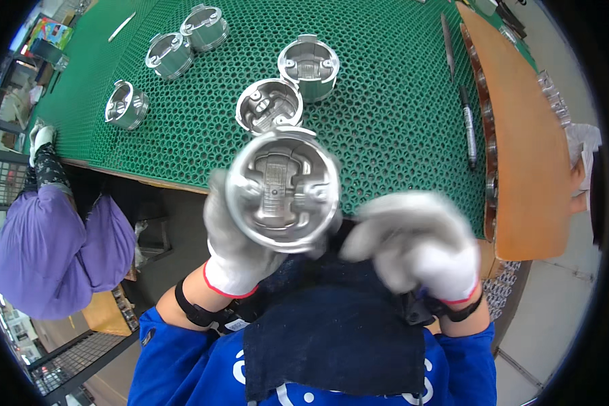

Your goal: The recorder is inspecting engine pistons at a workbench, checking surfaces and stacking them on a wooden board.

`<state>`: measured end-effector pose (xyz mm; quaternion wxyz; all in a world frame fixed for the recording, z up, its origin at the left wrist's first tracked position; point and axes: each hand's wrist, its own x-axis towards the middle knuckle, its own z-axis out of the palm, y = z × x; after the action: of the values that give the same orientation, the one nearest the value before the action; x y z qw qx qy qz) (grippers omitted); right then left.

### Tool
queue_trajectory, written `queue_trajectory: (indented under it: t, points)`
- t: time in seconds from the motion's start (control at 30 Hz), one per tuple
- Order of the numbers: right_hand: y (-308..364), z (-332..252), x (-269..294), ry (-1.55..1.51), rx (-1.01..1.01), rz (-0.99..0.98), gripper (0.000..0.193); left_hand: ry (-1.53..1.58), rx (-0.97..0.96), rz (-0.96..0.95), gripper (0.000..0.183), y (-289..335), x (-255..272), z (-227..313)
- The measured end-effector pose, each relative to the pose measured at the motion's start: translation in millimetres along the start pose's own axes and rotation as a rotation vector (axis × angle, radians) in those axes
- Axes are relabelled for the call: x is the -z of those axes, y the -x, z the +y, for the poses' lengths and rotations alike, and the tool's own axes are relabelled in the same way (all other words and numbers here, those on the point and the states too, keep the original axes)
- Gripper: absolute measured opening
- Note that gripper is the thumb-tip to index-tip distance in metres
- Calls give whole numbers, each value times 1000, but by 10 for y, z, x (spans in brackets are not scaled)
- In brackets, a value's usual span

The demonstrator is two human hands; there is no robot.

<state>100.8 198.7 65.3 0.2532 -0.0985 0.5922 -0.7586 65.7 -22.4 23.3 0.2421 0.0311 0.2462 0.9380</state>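
A shiny metal piston (277, 186), its hollow underside turned up toward me, is gripped from its left side by my left hand (233, 230). Both hands wear white gloves with red cuffs. To the right, apart from the piston, is my right hand (416, 247); motion smears its fingers, and I cannot make out whether they hold anything. Just beyond the held piston, two more pistons, a nearer one (271, 106) and a farther one (309, 68), lie close together on the green perforated mat (392, 115).
Further pistons stand at the far left, one (127, 105) apart from a pair (170, 55). On the right lie a marker pen (468, 128) and a long thin blade-like tool (447, 47), beside an orange-brown board (524, 149). A person in purple (47, 250) works at left.
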Motion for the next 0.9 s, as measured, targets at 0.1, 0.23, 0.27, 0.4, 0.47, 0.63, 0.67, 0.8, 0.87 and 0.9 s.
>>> queue_trajectory:
  t: [0.1, 0.23, 0.27, 0.4, 0.47, 0.63, 0.67, 0.8, 0.87, 0.9]
  points:
    - [36, -4, -56, -446, 372, 447, 44, 188, 176, -123, 74, 82, 189, 73]
    - [60, 250, 65, 907, 428, 207, 35, 255, 175, -194, 71, 77, 152, 22]
    - [36, 285, 16, 970, 416, 292, 34, 217, 169, -145, 71, 83, 132, 12]
    - [-33, 326, -39, 1091, 442, 321, 28, 104, 143, -81, 69, 112, 32, -27]
    - [-8, 315, -71, 1038, 393, 281, 27, 104, 127, -31, 69, 124, -10, -57]
    - [121, 195, 25, 867, 362, -18, 25, 126, 86, 37, 76, 141, 6, -85]
    - [98, 201, 45, 861, 438, 127, 25, -4, 74, 80, 81, 146, -9, -96]
    - [17, 9, 54, 1285, 411, 217, 36, -346, 35, 220, 93, 167, -26, -104]
    - [74, 74, -3, 1196, 384, 145, 32, -369, 31, 75, 97, 183, 81, -93]
    - [131, 126, -66, 1142, 370, 100, 29, -368, 32, 72, 97, 177, 68, -90]
